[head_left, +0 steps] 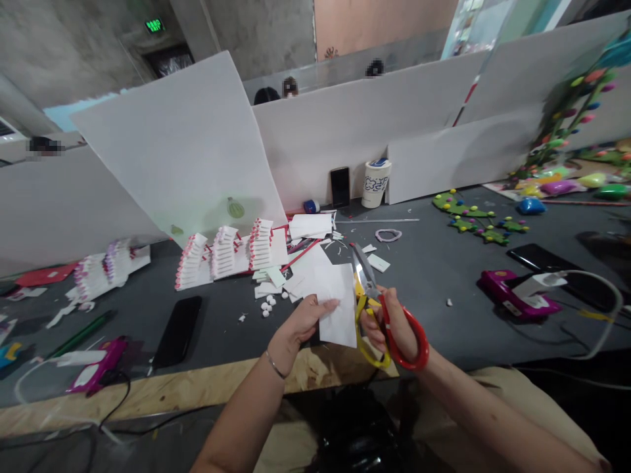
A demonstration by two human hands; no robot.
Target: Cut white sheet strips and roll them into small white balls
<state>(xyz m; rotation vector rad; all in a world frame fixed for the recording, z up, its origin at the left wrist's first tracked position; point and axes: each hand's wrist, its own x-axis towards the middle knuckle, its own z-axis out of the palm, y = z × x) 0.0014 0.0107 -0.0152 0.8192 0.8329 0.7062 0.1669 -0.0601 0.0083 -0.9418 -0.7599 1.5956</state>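
1. Left hand (306, 316): thumb and fingers pinch one white sheet (339, 323) by its left side, over the table's near edge.
2. Right hand (394, 323): fingers curl around two scissor handles, one red, one yellow; the scissors' (363, 268) blades sit at the sheet's right edge.
3. Beyond: three rows of red-tipped white sticks (225, 257).
4. Farther back: one cup (375, 187) beside one upright phone (340, 187).
5. Outermost: two magenta power strips (495, 288).

A slim silvery bangle (275, 365) rings the left wrist (284, 343); forearms (246, 410) bare; beige legwear (530, 397) below.
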